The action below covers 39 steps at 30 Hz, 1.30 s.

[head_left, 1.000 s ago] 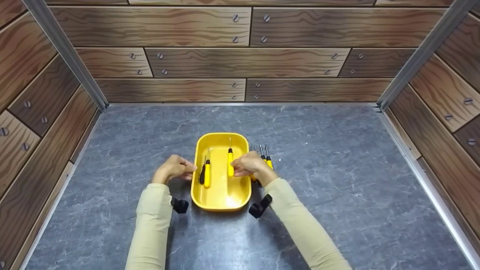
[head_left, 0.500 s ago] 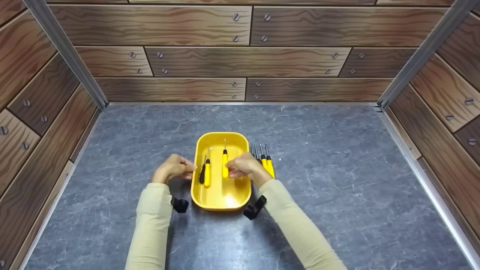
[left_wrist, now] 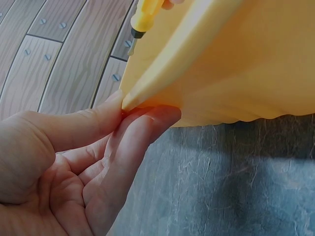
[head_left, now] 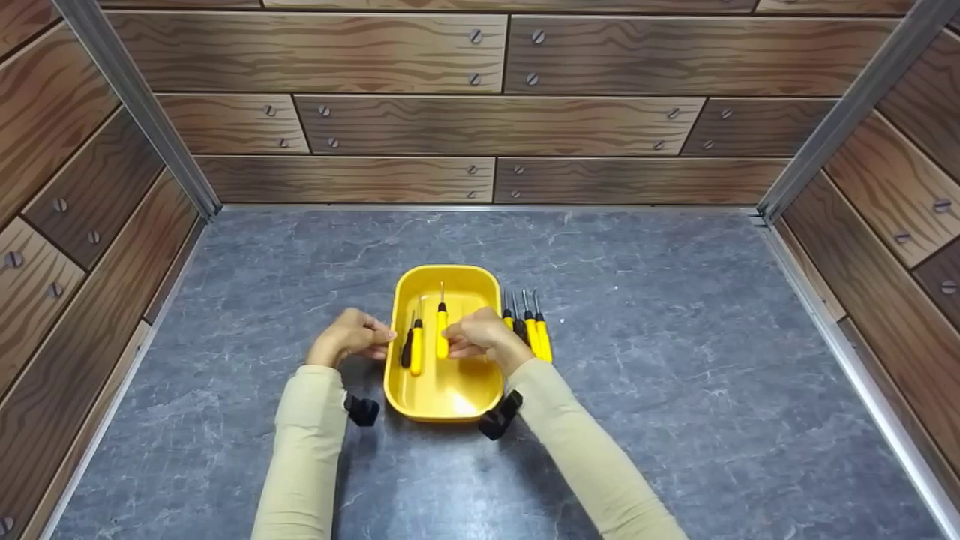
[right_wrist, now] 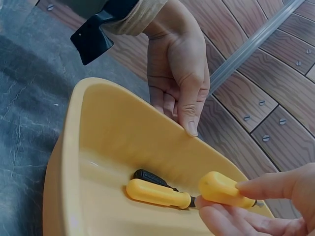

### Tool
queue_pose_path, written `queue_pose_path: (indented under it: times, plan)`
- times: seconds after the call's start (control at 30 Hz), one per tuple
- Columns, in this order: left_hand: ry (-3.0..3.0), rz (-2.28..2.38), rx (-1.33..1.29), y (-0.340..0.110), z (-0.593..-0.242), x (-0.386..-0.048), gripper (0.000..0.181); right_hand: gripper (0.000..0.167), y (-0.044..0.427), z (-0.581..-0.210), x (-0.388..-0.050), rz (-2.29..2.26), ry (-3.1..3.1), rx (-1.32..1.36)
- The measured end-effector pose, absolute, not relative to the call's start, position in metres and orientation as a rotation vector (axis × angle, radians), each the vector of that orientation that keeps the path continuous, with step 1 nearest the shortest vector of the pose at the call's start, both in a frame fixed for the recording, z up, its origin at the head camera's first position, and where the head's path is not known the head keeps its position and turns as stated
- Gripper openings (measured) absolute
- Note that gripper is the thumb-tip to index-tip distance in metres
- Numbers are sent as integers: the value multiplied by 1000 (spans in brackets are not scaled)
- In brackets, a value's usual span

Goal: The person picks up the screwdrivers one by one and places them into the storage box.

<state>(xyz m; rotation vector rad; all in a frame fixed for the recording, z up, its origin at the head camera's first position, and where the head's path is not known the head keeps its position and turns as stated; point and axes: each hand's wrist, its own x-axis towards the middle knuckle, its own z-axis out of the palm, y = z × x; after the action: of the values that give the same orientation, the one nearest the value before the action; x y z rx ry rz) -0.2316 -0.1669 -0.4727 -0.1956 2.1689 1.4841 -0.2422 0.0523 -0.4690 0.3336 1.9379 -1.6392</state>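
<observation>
A yellow tray (head_left: 448,409) stands on the grey surface. My left hand (head_left: 352,335) pinches its left rim between thumb and fingers; the left wrist view shows the thumb (left_wrist: 83,125) on the rim. Over the tray, my right hand (head_left: 484,335) pinches a yellow-handled screwdriver (head_left: 442,330) by its handle, tip pointing away. In the right wrist view the held handle (right_wrist: 221,189) is above the tray floor. Left of it, inside the tray, a black-handled screwdriver (head_left: 407,349) and another yellow-handled one (head_left: 416,349) lie side by side.
Several screwdrivers (head_left: 541,337) with yellow or black handles lie in a row just right of the tray, partly behind my right hand and wrist. Wood-patterned walls (head_left: 397,124) with metal edge strips enclose the back and sides.
My right hand has moved left over the tray with the yellow-handled screwdriver, nearer to the two lying there. More of the row outside shows. My left hand stays on the rim.
</observation>
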Motion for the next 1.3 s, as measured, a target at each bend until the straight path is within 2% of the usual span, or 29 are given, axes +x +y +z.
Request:
queue_pose_path:
  times: [0.4, 0.7, 1.17, 1.3]
  plan:
    - [2187, 1445, -209, -167, -472, -232, 28, 16, 46, -475, -246, -1620, 1930, 389]
    - [2202, 1429, -211, -167, -472, -232, 27, 29, 44, -481, -248, -1563, 1953, 384]
    - [2195, 1446, -222, -167, -474, -234, 27, 15, 40, -486, -258, -1537, 1966, 448]
    - [2184, 1458, -229, -167, -473, -234, 27, 17, 38, -487, -259, -1531, 1977, 455]
